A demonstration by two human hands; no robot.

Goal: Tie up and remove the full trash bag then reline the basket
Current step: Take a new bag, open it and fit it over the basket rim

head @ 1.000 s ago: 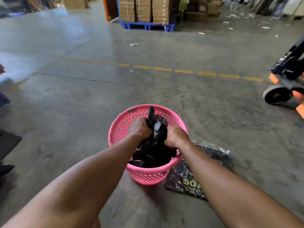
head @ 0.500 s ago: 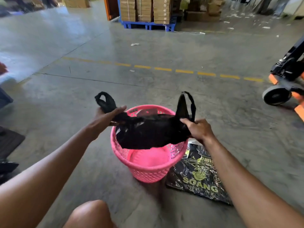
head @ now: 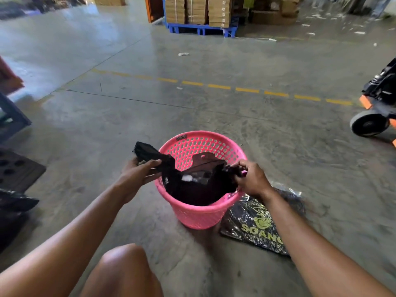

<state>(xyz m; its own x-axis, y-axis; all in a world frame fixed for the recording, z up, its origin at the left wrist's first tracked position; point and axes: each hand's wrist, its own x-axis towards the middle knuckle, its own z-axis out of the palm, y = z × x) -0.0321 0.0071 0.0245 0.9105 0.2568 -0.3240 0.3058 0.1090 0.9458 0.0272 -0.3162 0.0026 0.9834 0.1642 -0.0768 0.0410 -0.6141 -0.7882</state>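
Note:
A pink perforated basket [head: 199, 215] stands on the concrete floor in front of me. A black trash bag [head: 192, 189] hangs inside it, its mouth spread over the near half. My left hand [head: 139, 172] grips the bag's left handle, pulled out past the basket's left rim. My right hand [head: 249, 179] pinches the bag's right handle at the right rim. Something white shows inside the bag. My knee shows at the bottom.
A flat black pack of bags [head: 261, 226] with yellow print lies on the floor right of the basket. A pallet jack wheel [head: 368, 124] sits far right. Dark objects [head: 17, 170] lie at the left edge. Stacked boxes on a blue pallet [head: 199, 28] stand far back.
One second ago both hands were bunched together on the bag in the basket. They then spread its handles wide, and now hold the bag lower over the basket.

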